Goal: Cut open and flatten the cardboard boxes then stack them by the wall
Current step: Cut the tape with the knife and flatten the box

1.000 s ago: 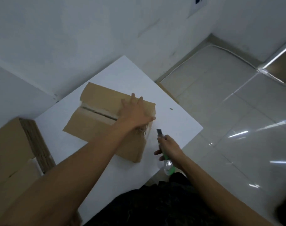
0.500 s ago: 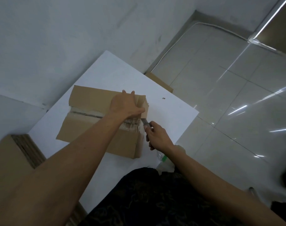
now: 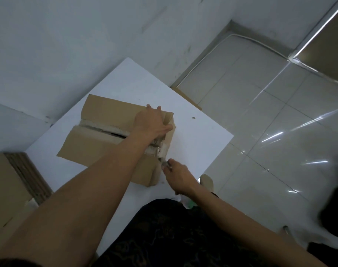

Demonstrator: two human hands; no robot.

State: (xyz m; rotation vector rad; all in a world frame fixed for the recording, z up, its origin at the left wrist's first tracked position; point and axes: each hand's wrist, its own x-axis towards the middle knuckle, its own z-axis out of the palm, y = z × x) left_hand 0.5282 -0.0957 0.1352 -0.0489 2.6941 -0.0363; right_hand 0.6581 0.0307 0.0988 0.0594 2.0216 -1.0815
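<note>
A brown cardboard box point(image 3: 99, 135) lies on the white table point(image 3: 193, 135), its top seam split along the middle. My left hand point(image 3: 151, 123) presses down on the box's top at its right end, fingers spread flat and thumb over the edge. My right hand point(image 3: 178, 175) grips a utility knife point(image 3: 163, 162) with a green handle end point(image 3: 189, 204). The blade touches the taped seam on the box's right end face, just below my left hand.
A stack of flattened cardboard point(image 3: 12, 182) stands at the left beside the table. Another cardboard piece point(image 3: 187, 98) pokes out past the table's far edge by the white wall. Glossy tiled floor point(image 3: 270, 112) spreads to the right. A small scrap point(image 3: 193, 118) lies on the table.
My right hand brought the knife from beside the box up to its right end, and the blade now meets the taped seam. My left hand stays pressed on the box top.
</note>
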